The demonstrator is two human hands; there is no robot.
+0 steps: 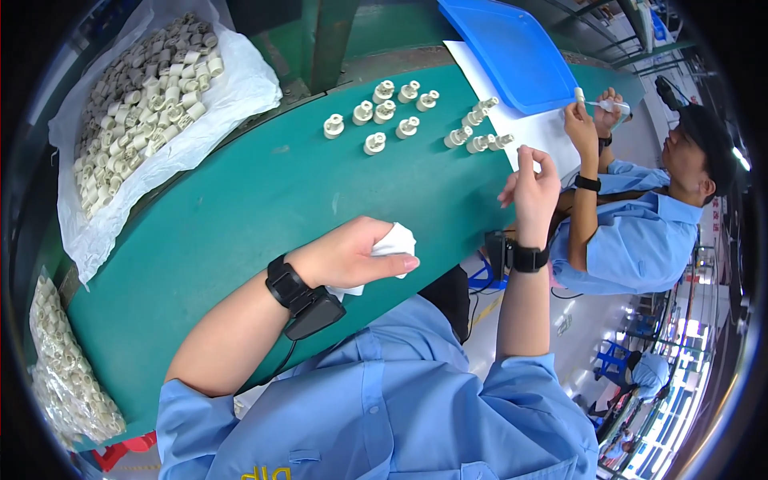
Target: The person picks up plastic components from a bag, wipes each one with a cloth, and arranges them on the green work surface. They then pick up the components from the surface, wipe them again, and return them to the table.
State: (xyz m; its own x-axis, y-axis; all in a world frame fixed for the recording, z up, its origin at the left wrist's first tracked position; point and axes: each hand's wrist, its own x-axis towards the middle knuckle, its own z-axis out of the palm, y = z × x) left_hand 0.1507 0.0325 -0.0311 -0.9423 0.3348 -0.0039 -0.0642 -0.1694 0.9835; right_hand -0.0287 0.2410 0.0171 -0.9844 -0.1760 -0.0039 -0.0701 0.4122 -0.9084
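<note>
Head view: left hand (344, 254) was clamped on a crumpled white cloth (395, 242), thumb over it, above the near side of the green worktop (264, 188). Right hand (532, 188) was up to the right, thumb and index drawn close together, just beside the nearest of a few tilted or lying pale fittings (458, 138); couldn't tell if the fingertips held anything, too small there. Eight more fittings, the upright group (384, 111), stood spread left of those on the worktop. A white sheet (524, 128) lay beyond the right hand, partly under a blue tray (512, 52). Far left, a white open bag (252, 84) was heaped with pale parts (152, 104); a clear bag (68, 372) of similar ones sat nearer the person. Black wrist units (314, 312) on both wrists. To the right, a co-worker (632, 240) in a blue shirt and dark cap had both hands raised near the tray.
</note>
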